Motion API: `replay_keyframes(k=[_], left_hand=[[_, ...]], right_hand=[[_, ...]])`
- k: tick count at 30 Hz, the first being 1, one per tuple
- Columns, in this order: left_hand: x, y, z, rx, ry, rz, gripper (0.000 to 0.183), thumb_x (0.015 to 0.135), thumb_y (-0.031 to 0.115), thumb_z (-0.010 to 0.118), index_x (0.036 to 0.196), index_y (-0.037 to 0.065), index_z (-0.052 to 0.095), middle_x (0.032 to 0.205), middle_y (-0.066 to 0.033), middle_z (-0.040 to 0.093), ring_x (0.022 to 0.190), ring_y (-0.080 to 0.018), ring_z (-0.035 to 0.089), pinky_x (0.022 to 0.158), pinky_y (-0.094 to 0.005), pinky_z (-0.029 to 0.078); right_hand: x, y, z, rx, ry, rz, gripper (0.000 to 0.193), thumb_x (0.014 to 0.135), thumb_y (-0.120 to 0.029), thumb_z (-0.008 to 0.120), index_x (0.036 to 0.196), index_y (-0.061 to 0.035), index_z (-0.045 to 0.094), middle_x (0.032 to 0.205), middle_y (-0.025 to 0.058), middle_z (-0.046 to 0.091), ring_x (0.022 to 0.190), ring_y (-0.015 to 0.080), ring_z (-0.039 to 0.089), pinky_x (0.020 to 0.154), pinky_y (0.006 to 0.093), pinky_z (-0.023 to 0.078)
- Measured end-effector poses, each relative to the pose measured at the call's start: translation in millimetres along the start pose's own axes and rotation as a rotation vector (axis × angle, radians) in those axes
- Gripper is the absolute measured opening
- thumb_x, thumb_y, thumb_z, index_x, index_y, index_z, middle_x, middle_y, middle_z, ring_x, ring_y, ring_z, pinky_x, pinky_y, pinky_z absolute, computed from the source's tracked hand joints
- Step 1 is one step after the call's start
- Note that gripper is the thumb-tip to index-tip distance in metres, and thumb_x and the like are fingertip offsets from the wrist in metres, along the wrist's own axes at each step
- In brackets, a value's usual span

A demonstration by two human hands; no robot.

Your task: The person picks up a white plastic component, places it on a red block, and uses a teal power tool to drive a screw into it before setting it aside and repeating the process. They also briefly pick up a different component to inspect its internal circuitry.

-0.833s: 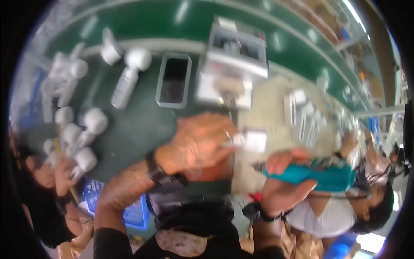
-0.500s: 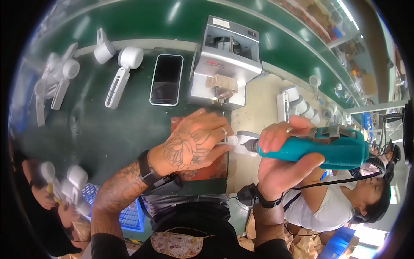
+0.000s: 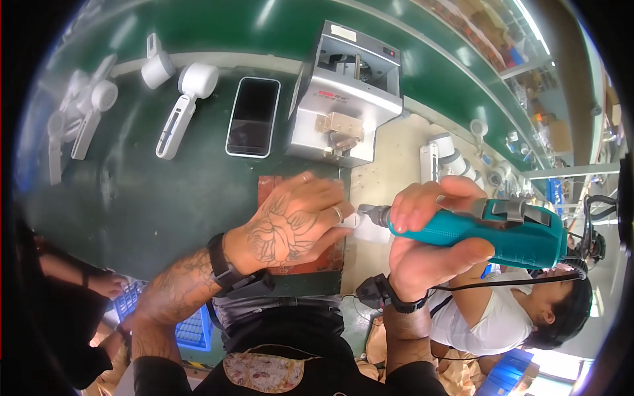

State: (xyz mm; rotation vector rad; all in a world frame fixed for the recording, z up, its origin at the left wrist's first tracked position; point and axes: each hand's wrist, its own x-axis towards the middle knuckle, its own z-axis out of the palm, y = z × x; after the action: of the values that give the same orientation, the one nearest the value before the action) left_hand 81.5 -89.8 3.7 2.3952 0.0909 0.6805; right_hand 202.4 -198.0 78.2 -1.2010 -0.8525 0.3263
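Note:
My left hand (image 3: 290, 221) lies palm down on a reddish-brown block (image 3: 317, 257) on the green bench, its fingers pressing a small white part (image 3: 350, 223) at the block's right edge. My right hand (image 3: 429, 244) grips a teal electric screwdriver (image 3: 489, 231) held sideways, its metal tip touching the white part. A black cord runs from the tool past my wrist.
A grey metal machine (image 3: 343, 92) stands just behind the block. A dark phone (image 3: 253, 117) lies left of it. White handheld fan parts (image 3: 185, 99) sit at the back left, more white parts (image 3: 442, 155) at the right. Another person in white (image 3: 502, 317) sits at the lower right.
The view has steadied and closed in on the hands. The screwdriver tip has come up against the white part under my left fingers, which stay on the block.

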Motion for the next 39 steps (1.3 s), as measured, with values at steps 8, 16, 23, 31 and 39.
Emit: replay_keyframes(k=[8,16,23,31,39], left_hand=[[4,-4,-5,-0.028,-0.048,-0.163,0.031,0.080,0.025,0.075,0.099,0.003,0.065,0.099,-0.0107,0.059,0.096,-0.0308,0.057,0.086,-0.0398,0.046],[-5,-9,-9,-0.010,-0.016,-0.095,0.045,0.078,0.029,0.079,0.114,0.007,0.065,0.104,-0.0074,0.062,0.096,-0.0271,0.058,0.088,-0.0403,0.048],[-7,-13,-8,-0.028,-0.022,-0.054,0.038,0.081,0.029,0.074,0.108,0.004,0.061,0.104,-0.0101,0.058,0.097,-0.0297,0.054,0.086,-0.0418,0.045],[-8,-15,-6,-0.038,-0.001,-0.079,0.040,0.079,0.028,0.077,0.110,0.007,0.063,0.102,-0.0083,0.059,0.096,-0.0285,0.056,0.086,-0.0407,0.047],[-5,-10,-12,-0.034,-0.035,-0.106,0.040,0.083,0.031,0.073,0.109,0.003,0.062,0.099,-0.0107,0.056,0.094,-0.0297,0.053,0.084,-0.0406,0.044]], right_hand=[[21,11,2,0.028,-0.012,0.048,0.086,0.085,-0.079,0.046,0.118,0.0002,0.052,0.066,0.0023,0.049,0.058,0.0147,0.046,0.056,0.0303,0.040],[54,37,27,0.022,-0.145,-0.081,0.059,0.097,-0.052,0.057,0.114,0.0053,0.054,0.075,0.0088,0.060,0.066,0.0183,0.058,0.058,0.0304,0.046],[64,62,32,-0.007,-0.214,-0.151,0.044,0.100,-0.042,0.056,0.107,0.0009,0.054,0.076,0.0074,0.059,0.066,0.0163,0.058,0.059,0.0299,0.047],[38,45,27,-0.144,-0.196,-0.006,0.046,0.099,-0.045,0.057,0.105,0.0002,0.054,0.069,0.0072,0.056,0.062,0.0166,0.055,0.057,0.0288,0.044],[16,25,2,-0.028,-0.079,0.075,0.073,0.087,-0.065,0.063,0.108,0.0035,0.050,0.066,0.0074,0.051,0.058,0.0184,0.052,0.054,0.0325,0.043]])
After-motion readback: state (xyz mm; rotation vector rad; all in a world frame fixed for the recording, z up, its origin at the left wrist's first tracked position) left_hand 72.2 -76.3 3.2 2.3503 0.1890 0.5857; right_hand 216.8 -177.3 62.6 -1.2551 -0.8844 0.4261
